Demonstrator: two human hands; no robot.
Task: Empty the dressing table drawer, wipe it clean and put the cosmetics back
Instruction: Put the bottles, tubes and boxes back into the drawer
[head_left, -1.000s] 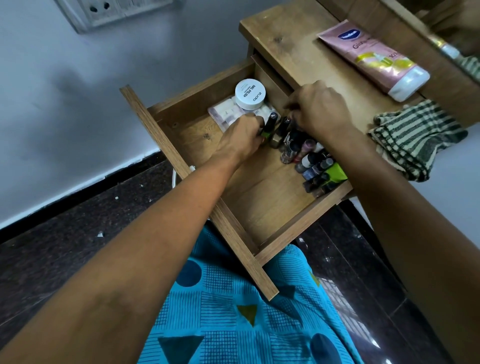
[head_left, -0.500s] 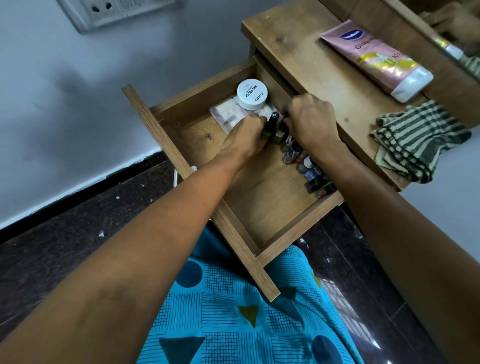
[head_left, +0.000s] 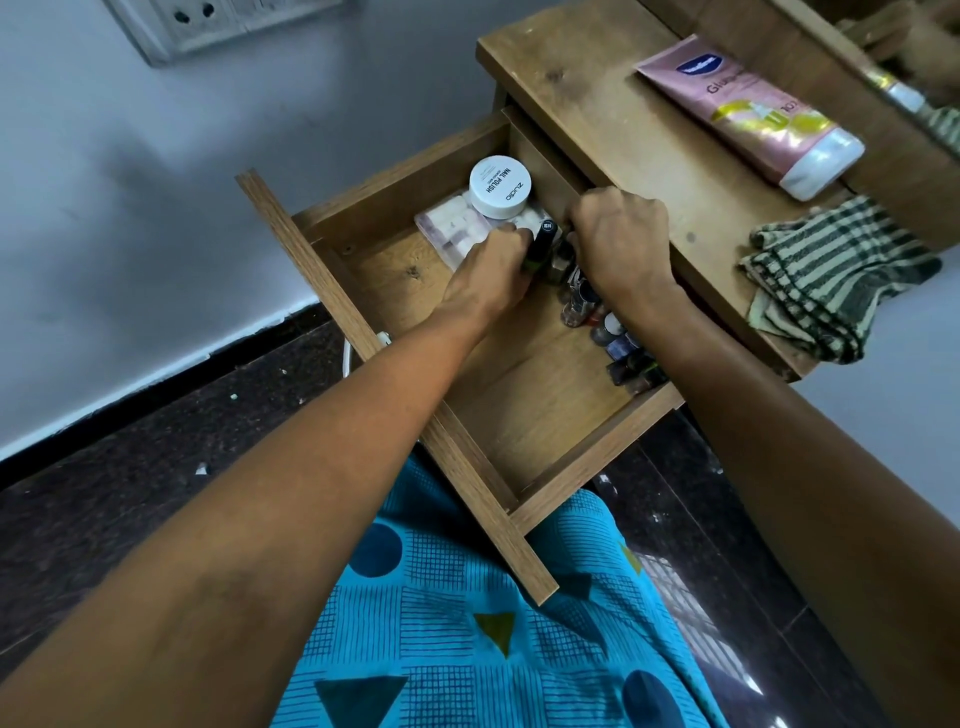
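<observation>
The wooden drawer (head_left: 524, 415) stands pulled out over my lap. At its back lie a white round nail polish remover jar (head_left: 500, 186) on a clear pack of white pads (head_left: 451, 228). Several nail polish bottles (head_left: 613, 338) line the right side. My left hand (head_left: 491, 273) grips a dark black-capped bottle (head_left: 543, 244). My right hand (head_left: 621, 236) is curled over the bottles at the drawer's back right; its fingertips are hidden.
A pink lotion tube (head_left: 753, 111) lies on the dressing table top (head_left: 613, 104). A green striped cloth (head_left: 831, 275) hangs at the table's right edge. A wall socket (head_left: 218, 21) is at the upper left. Blue patterned fabric (head_left: 467, 623) covers my lap.
Both hands have moved toward the back of the drawer, the right one sliding off the middle bottles. The left hand still grips the dark bottle.
</observation>
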